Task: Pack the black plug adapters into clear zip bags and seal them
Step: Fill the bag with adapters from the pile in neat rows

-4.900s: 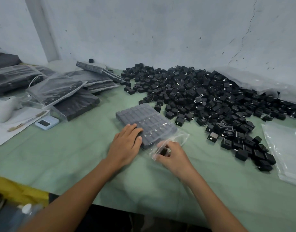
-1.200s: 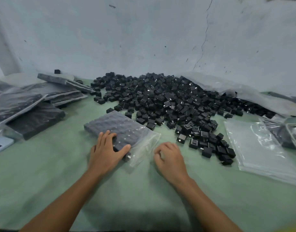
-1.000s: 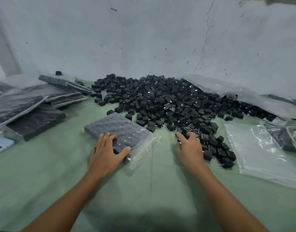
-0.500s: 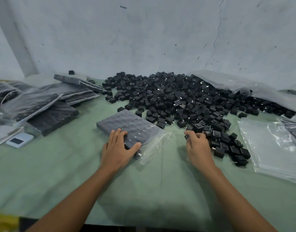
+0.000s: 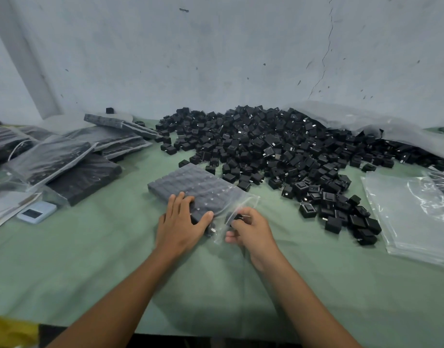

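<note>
zip bag (image 5: 198, 189): clear one, lying flat mid-bench, pretty much packed with neat rows of black adapters, open mouth facing near-right
plug adapter (image 5: 234, 217): single black one right at the bag's mouth, bit of metal prong showing
right grip (image 5: 251, 229): fingers curled, thumb and fingertips pinched on that plug adapter, just beside the bag's near-right corner
left grip (image 5: 180, 222): lying flat on the near end of the zip bag, fingers straight, thumb stuck out toward the mouth, not clutching anything
loose pile (image 5: 278, 151): huge heap of black adapters, far and right of the bag, nearest ones just beside its far edge
empty bags (image 5: 411, 212): flat stack of clear ones at the right edge, just right of the pile's near tail
plastic sheet (image 5: 366, 121): crumpled, cloudy, far right, draped behind the pile
packed bags (image 5: 65, 159): filled ones overlapping each other, far left
gadget (image 5: 36, 212): small pale thing with a dark screen, left, near those packed bags
bench (image 5: 115, 259): covered in green cloth, pushed against a scuffed pale wall (image 5: 216, 59)
</note>
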`<state>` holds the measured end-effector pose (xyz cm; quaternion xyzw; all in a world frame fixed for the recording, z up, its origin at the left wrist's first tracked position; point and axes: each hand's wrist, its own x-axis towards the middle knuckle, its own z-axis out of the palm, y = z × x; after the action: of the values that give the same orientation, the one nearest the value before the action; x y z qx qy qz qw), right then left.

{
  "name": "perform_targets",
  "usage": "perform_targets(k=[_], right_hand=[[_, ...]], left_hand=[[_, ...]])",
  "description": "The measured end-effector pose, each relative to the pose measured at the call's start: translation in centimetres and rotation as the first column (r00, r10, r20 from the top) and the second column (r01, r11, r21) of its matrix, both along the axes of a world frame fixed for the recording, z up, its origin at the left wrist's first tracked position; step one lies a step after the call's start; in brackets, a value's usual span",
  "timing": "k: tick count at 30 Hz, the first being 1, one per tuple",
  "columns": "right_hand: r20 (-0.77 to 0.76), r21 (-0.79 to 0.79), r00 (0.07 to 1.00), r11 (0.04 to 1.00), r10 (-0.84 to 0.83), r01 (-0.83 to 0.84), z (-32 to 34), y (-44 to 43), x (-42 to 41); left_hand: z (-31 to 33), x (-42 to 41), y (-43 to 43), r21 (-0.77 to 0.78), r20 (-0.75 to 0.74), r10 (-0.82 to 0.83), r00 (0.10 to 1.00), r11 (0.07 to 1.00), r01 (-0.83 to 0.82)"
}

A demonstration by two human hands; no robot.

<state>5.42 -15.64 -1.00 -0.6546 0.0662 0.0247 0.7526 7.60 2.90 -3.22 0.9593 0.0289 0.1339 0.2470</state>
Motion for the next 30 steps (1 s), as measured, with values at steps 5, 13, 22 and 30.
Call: perform_targets(k=[5,13,22,30], right_hand=[[-0.022,0.051,0.994,0.993,0.112,-0.110,0.0,0.7,0.4],[0.085,-0.149,0.978,0.973,0.193,-0.179,-1.0,1.2,0.2],[0.097,-0.335,0.977,0.930,0.190,-0.148,-0.9,1.3,-0.2],[0.125,-0.423,0.974,0.898,0.188,-0.119,-1.5,1.6,-0.8]], left_hand=[[-0.1,0.1,0.0,0.001,0.008,0.006,1.000,1.000,-0.006],[-0.1,0.1,0.0,0.005,-0.001,0.003,1.000,1.000,-0.003],[0.1,0.0,0.0,-0.047,-0.015,-0.004,1.000,0.999,0.003],[1.2,0.6,-0.6,-0.139,0.007,0.062,0.998,0.988,-0.061]])
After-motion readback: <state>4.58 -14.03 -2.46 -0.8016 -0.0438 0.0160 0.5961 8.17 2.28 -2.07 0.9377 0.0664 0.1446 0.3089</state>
